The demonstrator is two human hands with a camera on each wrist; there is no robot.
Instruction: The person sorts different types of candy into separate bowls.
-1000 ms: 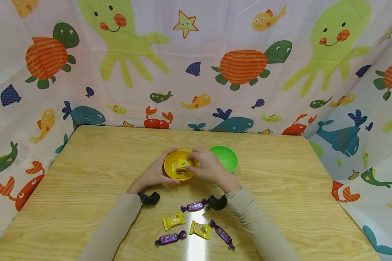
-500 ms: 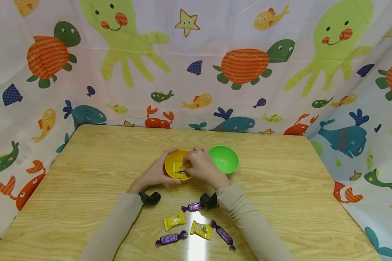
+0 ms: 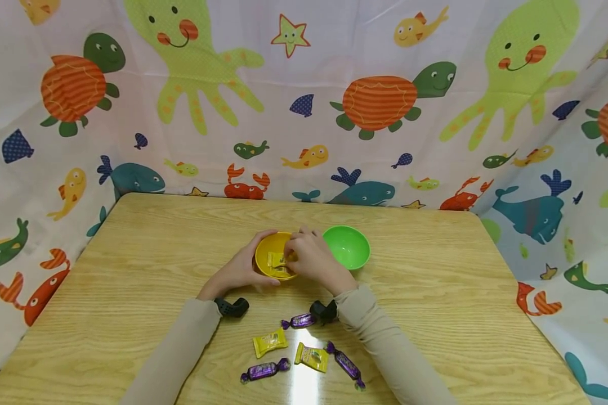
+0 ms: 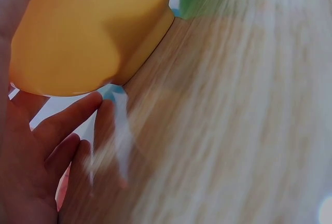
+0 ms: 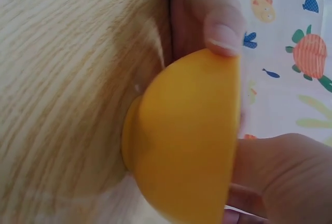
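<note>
A yellow bowl stands on the table, steadied by my left hand, whose thumb and fingers wrap round its near and left sides. Yellow-wrapped candies lie inside it. My right hand reaches over the right rim with its fingers bent down into the bowl; the fingertips are mostly hidden and I cannot tell whether they hold a candy. In the right wrist view the bowl sits upright on its foot, the left thumb at its rim. The left wrist view has the left fingers against its underside.
A green bowl stands just right of the yellow one, partly behind the right hand. Nearer on the table lie purple twist-wrapped candies and two yellow-wrapped candies. A sea-animal curtain hangs behind the table.
A second ago my right hand pinched a yellow-wrapped candy over the bowl; it has since shifted slightly left and lower into it, then kept still. My left hand stays on the bowl.
</note>
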